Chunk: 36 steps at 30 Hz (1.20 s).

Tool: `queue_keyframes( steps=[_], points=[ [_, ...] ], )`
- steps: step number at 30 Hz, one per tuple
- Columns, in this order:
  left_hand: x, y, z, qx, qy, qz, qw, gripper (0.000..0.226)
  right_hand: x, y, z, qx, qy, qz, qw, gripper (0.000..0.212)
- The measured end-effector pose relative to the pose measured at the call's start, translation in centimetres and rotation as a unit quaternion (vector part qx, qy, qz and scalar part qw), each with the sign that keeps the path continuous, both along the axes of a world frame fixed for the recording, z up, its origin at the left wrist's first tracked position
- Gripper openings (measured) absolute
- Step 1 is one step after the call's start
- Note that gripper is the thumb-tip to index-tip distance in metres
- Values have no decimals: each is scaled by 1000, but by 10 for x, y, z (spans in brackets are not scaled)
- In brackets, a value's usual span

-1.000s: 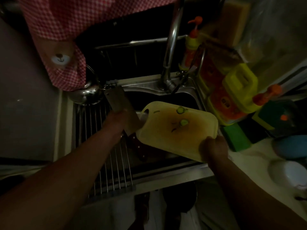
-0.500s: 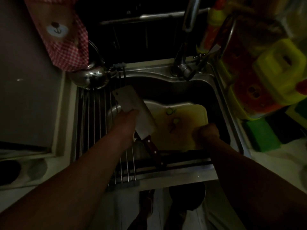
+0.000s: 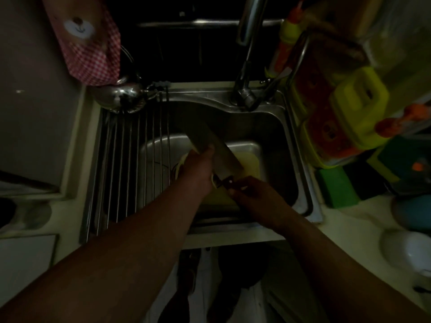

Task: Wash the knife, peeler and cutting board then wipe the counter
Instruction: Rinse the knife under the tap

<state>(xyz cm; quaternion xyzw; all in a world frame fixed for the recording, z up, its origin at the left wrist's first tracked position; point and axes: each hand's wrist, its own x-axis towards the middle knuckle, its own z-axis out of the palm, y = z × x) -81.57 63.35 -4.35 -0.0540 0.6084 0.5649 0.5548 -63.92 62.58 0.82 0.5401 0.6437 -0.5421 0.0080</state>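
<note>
The scene is very dark. A wide cleaver-style knife (image 3: 207, 145) hangs over the steel sink (image 3: 263, 127), blade pointing up-left. My left hand (image 3: 198, 169) grips the blade at its lower edge. My right hand (image 3: 251, 194) closes around the knife's dark handle. The yellow cutting board (image 3: 250, 163) lies down inside the sink basin under the knife, mostly hidden by my hands. I cannot make out the peeler.
A wire drying rack (image 3: 130, 164) covers the sink's left side, with a steel kettle (image 3: 121, 95) at its top. The faucet (image 3: 245, 66) rises behind the sink. Detergent bottles (image 3: 349, 113), a green sponge (image 3: 338, 187) and a white bowl (image 3: 410, 250) crowd the right counter.
The cutting board went from being held over the sink to lying in the basin. My right hand let go of it and took the knife's handle.
</note>
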Motion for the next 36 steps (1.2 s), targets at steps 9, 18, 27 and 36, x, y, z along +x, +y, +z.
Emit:
queue_keyframes(
  steps=[9,18,27,36],
  points=[
    [-4,-14,-19,-79,3,-33,996,17,23,5,-16,-9,-6,-203,979,29],
    [26,-18,-61,-121,-44,-141,982,28,28,5,-38,18,-60,-92,994,15],
    [55,-17,0,-39,-46,-248,967,15,-1,13,0,-9,-40,27,999,18],
    [4,-15,24,-35,-19,-220,975,22,-21,207,52,442,-205,27,873,57]
  ],
)
